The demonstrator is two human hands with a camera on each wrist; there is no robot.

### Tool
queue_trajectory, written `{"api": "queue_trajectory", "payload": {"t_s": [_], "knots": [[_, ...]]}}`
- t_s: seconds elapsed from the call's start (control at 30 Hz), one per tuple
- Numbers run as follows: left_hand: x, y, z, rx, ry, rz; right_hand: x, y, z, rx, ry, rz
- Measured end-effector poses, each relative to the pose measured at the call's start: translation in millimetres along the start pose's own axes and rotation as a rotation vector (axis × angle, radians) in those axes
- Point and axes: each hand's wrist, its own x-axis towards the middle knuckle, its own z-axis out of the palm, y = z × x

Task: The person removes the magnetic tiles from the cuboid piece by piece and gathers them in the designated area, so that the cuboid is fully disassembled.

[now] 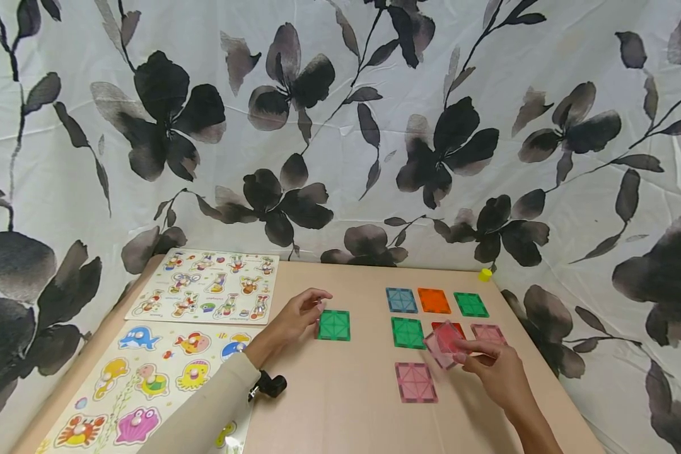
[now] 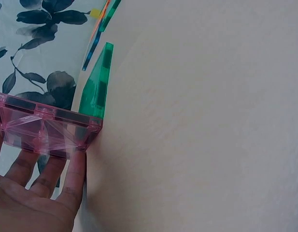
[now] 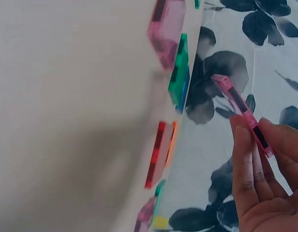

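My right hand (image 1: 496,372) pinches a pink magnetic tile (image 1: 441,343), tilted above the table and overlapping a red tile (image 1: 454,326) in the head view. Thumb and fingers grip its lower end in the right wrist view. In the head view my left hand (image 1: 301,315) is at the upper left corner of a green tile (image 1: 335,326), fingers bent. The left wrist view has that hand's fingers at the edge of a pink tile (image 2: 45,123), which overlaps another green tile (image 2: 96,87); its thumb is hidden.
Behind lie a blue tile (image 1: 401,300), an orange tile (image 1: 434,301) and a green tile (image 1: 471,304). Pink tiles lie to the right and in front. Two picture boards (image 1: 204,284) cover the table's left side. A yellow piece (image 1: 485,275) is at the back right corner.
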Motion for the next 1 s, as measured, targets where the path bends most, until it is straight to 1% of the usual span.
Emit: {"api": "queue_trajectory", "payload": {"t_s": [0.2,0.37,0.57,0.7,0.9,1.0], "knots": [[-0.8,0.3,-0.4,-0.004,-0.001,0.001,-10.7,15.3,-9.5,0.033,0.005,0.049],[-1.0,1.0,-0.7,0.002,-0.001,0.020,-16.7,27.0,-15.2,0.054,-0.010,0.113],[-0.8,1.5,-0.5,0.002,-0.007,0.003,-21.0,35.8,-17.9,0.061,-0.016,0.165],[-1.1,1.8,-0.2,0.000,-0.011,-0.003,-20.8,39.8,-17.6,0.033,-0.017,0.191],[-0.7,3.1,0.3,-0.002,-0.009,0.004,-19.2,41.5,-16.7,-0.101,-0.043,0.240],[-0.6,4.1,0.2,0.010,-0.004,0.016,-19.8,42.4,-15.9,-0.138,-0.065,0.258]]}}
